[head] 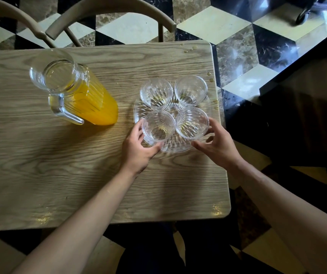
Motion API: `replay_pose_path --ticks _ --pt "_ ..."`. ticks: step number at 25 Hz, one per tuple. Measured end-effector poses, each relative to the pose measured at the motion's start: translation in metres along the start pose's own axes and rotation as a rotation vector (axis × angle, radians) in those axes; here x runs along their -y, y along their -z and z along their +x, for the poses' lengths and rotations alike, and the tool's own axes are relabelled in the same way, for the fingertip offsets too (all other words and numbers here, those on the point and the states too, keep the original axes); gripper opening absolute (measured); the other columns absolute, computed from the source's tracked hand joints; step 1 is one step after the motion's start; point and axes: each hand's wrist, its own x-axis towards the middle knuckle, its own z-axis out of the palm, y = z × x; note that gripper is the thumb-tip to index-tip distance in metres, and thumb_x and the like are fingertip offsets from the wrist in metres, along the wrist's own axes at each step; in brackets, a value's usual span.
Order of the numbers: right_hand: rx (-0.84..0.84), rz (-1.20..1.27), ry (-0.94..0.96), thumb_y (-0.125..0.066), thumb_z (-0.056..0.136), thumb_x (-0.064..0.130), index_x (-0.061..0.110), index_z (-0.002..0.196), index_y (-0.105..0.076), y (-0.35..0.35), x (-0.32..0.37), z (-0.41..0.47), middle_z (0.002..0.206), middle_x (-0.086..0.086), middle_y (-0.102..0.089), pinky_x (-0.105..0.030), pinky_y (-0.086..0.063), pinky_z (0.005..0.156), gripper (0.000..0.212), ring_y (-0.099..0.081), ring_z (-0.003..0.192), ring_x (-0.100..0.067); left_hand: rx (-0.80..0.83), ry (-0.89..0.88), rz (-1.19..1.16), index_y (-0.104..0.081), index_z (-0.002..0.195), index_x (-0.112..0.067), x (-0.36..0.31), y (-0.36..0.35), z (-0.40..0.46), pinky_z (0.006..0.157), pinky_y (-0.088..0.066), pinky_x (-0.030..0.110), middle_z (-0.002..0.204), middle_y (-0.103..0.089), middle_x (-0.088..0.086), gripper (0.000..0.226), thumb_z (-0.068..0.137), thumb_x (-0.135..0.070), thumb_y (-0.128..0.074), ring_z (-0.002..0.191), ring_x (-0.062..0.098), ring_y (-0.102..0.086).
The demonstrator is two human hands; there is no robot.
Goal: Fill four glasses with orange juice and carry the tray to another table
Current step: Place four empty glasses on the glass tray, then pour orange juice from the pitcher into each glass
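Four clear ribbed glasses stand on a round glass tray (139, 112) near the right edge of the wooden table (40, 165). The near left glass (158, 126) and near right glass (192, 123) sit just beyond the fingers; the far left glass (156, 93) and far right glass (190, 90) stand behind them, further from both hands. All four look empty apart from a faint yellowish trace at the bottom.

The left hand (138, 150) curls around the near left glass, its fingers (139, 128) spread on the glass's left side and the thumb at the tray's near rim; whether it grips the glass or the tray I cannot tell. The right hand (219, 144) has its fingers (210, 123) apart, fingertips touching the near right glass's right side, thumb reaching under the tray's near edge.

Well to the left of the left fingers stands a ribbed glass jug (75, 91), largely full of orange juice, handle turned toward the person.

Beyond the far glasses, small drops (190, 49) lie on the table near its far right corner. Two chair backs (107, 8) show past the table, over a patterned tile floor (237, 32).
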Motion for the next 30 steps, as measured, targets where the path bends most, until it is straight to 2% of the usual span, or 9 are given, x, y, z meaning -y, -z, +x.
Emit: replay_pose_path --ticks 5,8,10,12,18,21,24,27,30 --pt "-0.008 0.087 0.019 -0.086 0.082 0.019 0.016 0.148 -0.049 0.006 0.009 -0.017 0.139 0.000 -0.062 -0.035 -0.060 0.091 0.076 -0.066 0.111 -0.009 -0.057 -0.014 -0.018 -0.043 0.154 -0.008 -0.012 0.010 -0.025 0.121 -0.042 0.036 0.150 -0.052 0.008 0.094 0.074 -0.011 -0.093 0.140 0.020 -0.052" --pt "-0.080 0.119 -0.005 -0.083 0.087 0.017 0.013 0.150 -0.047 0.011 0.015 -0.036 0.141 -0.001 -0.060 -0.028 -0.059 0.091 0.072 -0.066 0.111 -0.007 -0.091 -0.044 -0.035 -0.046 0.151 -0.012 -0.023 0.016 -0.047 0.117 -0.045 0.035 0.148 -0.056 0.010 0.100 0.067 -0.040 -0.092 0.136 0.017 -0.056" --pt "-0.125 0.192 -0.062 -0.080 0.090 0.020 0.014 0.150 -0.045 0.016 0.016 -0.048 0.140 -0.003 -0.060 -0.032 -0.060 0.092 0.070 -0.067 0.112 -0.012 -0.112 -0.030 -0.032 -0.047 0.149 -0.012 -0.026 0.018 -0.063 0.117 -0.046 0.040 0.145 -0.058 0.008 0.103 0.063 -0.052 -0.085 0.134 0.017 -0.058" --pt "-0.163 0.229 -0.070 -0.078 0.092 0.021 0.013 0.146 -0.048 0.020 0.018 -0.064 0.135 -0.005 -0.062 -0.039 -0.061 0.092 0.063 -0.068 0.110 -0.014 -0.148 -0.050 -0.035 -0.047 0.150 -0.011 -0.026 0.022 -0.084 0.118 -0.046 0.046 0.146 -0.059 0.011 0.104 0.063 -0.054 -0.083 0.135 0.020 -0.058" --pt "-0.083 0.201 0.052 -0.074 0.095 0.024 0.012 0.128 -0.060 0.015 0.053 -0.083 0.117 -0.003 -0.068 -0.030 -0.061 0.086 0.038 -0.069 0.100 -0.010 -0.288 -0.078 -0.027 -0.048 0.148 -0.009 -0.029 0.045 -0.134 0.117 -0.046 0.047 0.144 -0.060 0.016 0.100 0.065 -0.050 -0.085 0.134 0.023 -0.059" --pt "0.017 0.201 0.141 -0.074 0.095 0.021 0.013 0.125 -0.060 0.003 0.080 -0.078 0.116 -0.003 -0.068 -0.023 -0.058 0.082 0.034 -0.068 0.099 -0.008 -0.354 -0.073 -0.028 -0.049 0.146 -0.007 -0.031 0.061 -0.147 0.117 -0.046 0.046 0.143 -0.060 0.017 0.093 0.068 -0.038 -0.087 0.132 0.023 -0.059" --pt "0.066 0.197 0.209 -0.075 0.094 0.017 0.010 0.124 -0.062 -0.017 0.106 -0.071 0.112 -0.002 -0.068 -0.017 -0.056 0.075 0.034 -0.067 0.093 -0.006 -0.404 -0.079 -0.029 -0.050 0.145 -0.007 -0.033 0.079 -0.149 0.114 -0.047 0.041 0.140 -0.061 0.017 0.095 0.064 -0.043 -0.085 0.130 0.024 -0.060" --pt "0.089 0.219 0.251 -0.076 0.092 0.017 0.013 0.119 -0.063 -0.041 0.132 -0.057 0.110 -0.003 -0.069 -0.019 -0.055 0.072 0.030 -0.068 0.091 -0.008 -0.425 -0.092 -0.014 -0.050 0.145 -0.006 -0.029 0.102 -0.138 0.112 -0.047 0.035 0.139 -0.061 0.017 0.097 0.064 -0.047 -0.084 0.130 0.023 -0.059" --pt "0.084 0.200 0.289 -0.077 0.091 0.017 0.011 0.118 -0.065 -0.071 0.161 -0.040 0.112 -0.004 -0.070 -0.029 -0.060 0.076 0.030 -0.070 0.096 -0.016 -0.394 -0.075 0.001 -0.050 0.146 -0.005 -0.021 0.129 -0.110 0.117 -0.046 0.042 0.141 -0.061 0.018 0.089 0.070 -0.028 -0.091 0.132 0.024 -0.058"
